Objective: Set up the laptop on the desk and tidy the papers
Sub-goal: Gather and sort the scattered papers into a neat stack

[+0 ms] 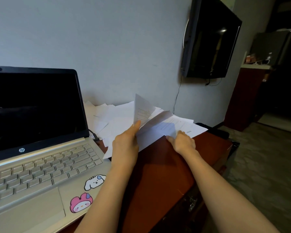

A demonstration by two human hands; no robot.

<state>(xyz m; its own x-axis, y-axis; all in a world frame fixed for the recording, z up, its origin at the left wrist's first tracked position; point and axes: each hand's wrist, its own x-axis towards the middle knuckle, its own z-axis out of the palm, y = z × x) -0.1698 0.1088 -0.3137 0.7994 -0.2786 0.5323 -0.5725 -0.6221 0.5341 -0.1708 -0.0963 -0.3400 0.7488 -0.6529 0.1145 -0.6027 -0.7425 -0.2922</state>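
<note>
Laptop (40,165): open on the left part of the desk (158,169), screen dark, keyboard towards the person. Judged already set up.
Papers (118,115): loose white sheets fanned over the far part of the desk, between the laptop's right edge and the wall (107,47).
Left hand (126,143): grips the near-left part of a few gathered sheets, thumb up against one lifted sheet (143,110) that stands nearly upright.
Right hand (183,142): pinches the near edge of the same bundle, thumb beneath, fingers on top.
Key relation: the bundle's long axis runs from near-left, by the laptop's corner, to far-right. The ungathered sheets lie beyond and left of both hands, so the left hand is nearer to them.
Far-right corner: one sheet appears to overhang the desk edge.
Obstacles: a cable (92,134) plugged into the laptop's right side touches the pile's left fringe and may snag sheets swept that way.
Surroundings: television (208,39) on the wall above right, well apart from the work.
Stage (judgement): gathering partly done, stack not yet squared.
</note>
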